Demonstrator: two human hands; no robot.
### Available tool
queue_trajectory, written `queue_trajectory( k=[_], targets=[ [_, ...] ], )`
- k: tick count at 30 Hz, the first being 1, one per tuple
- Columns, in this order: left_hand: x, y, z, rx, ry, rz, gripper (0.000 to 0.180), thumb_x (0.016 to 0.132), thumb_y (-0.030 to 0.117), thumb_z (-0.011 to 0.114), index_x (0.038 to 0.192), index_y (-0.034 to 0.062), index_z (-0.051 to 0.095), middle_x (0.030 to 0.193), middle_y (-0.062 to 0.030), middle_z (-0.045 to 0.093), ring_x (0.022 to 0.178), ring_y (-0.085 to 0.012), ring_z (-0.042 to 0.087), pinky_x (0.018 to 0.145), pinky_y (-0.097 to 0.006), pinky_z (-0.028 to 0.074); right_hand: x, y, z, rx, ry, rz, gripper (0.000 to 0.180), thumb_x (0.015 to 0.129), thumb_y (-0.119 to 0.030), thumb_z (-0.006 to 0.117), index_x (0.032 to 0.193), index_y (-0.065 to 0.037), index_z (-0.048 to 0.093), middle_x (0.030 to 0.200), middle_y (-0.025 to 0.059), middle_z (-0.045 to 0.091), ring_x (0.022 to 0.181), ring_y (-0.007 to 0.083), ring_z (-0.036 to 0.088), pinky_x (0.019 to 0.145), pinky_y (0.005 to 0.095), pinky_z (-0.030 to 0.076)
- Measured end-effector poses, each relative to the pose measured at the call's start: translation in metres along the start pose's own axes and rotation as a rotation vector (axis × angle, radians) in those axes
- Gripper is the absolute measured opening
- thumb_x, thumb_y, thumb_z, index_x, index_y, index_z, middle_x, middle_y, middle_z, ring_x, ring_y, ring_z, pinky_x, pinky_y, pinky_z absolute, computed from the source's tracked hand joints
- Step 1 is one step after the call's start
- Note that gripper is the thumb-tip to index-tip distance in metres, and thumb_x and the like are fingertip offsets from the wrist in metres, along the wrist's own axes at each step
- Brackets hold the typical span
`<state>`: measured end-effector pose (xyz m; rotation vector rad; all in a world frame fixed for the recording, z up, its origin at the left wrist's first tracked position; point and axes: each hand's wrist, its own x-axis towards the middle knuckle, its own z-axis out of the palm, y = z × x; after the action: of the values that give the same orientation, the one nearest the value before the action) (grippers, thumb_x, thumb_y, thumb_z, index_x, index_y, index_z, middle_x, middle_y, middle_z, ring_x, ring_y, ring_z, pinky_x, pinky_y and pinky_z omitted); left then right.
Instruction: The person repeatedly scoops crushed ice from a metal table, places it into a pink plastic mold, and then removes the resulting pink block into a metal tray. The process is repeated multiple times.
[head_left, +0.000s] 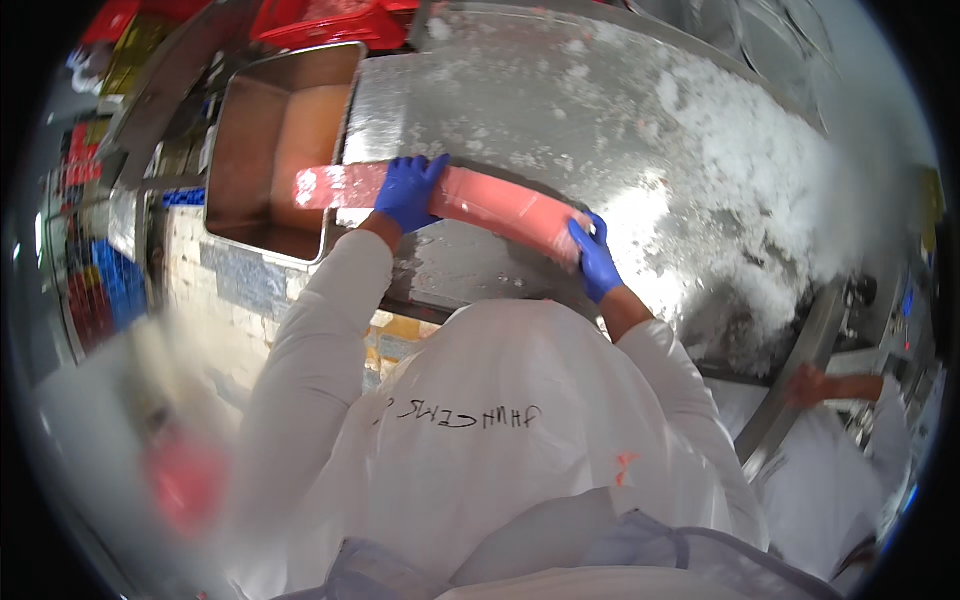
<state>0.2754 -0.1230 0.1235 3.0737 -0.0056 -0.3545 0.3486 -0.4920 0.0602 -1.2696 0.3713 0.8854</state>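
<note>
A long, flat pink slab (pixel 505 210) with a shiny surface stretches from left to right over the steel table. What it is made of I cannot tell for sure. My left hand (pixel 407 193), in a blue glove, grips it near the middle, fingers across its top. Gloved in blue as well, my right hand (pixel 596 258) clasps the slab's right end. The left end, speckled white, reaches over a deep steel tub (pixel 250 115) at the table's left edge.
White crushed ice (pixel 740 165) covers the right part of the steel table (pixel 470 105), with scattered bits elsewhere. Behind the tub stands a red crate (pixel 335 30). At lower right, a co-worker's bare hand (pixel 808 387) is by a metal edge. Pale tiles (pixel 235 315) lie below the tub.
</note>
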Motion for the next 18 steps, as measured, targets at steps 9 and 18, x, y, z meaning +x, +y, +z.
queue_trajectory(
  k=[9, 18],
  targets=[
    [-0.019, 0.016, 0.031, 0.102, 0.112, -0.031, 0.076, 0.082, 0.042, 0.075, 0.148, 0.0129, 0.050, 0.134, -0.0186, 0.060, 0.130, -0.0397, 0.053, 0.117, -0.061, 0.031, -0.067, -0.016, -0.121, -0.051, -0.004, -0.122, 0.062, 0.077, -0.010, 0.064, 0.138, -0.012, 0.050, 0.119, 0.0092, 0.059, 0.111, 0.0246, 0.060, 0.094, 0.0373, 0.053],
    [-0.023, 0.042, 0.034, -0.093, 0.114, 0.042, 0.076, 0.078, 0.031, 0.081, 0.146, 0.0144, 0.051, 0.143, -0.0185, 0.057, 0.137, -0.0389, 0.050, 0.123, -0.064, 0.024, -0.026, 0.000, -0.135, -0.276, -0.027, 0.151, 0.066, 0.073, -0.003, 0.060, 0.137, -0.011, 0.050, 0.112, 0.0059, 0.057, 0.099, 0.0221, 0.059, 0.080, 0.0350, 0.052]
  ],
)
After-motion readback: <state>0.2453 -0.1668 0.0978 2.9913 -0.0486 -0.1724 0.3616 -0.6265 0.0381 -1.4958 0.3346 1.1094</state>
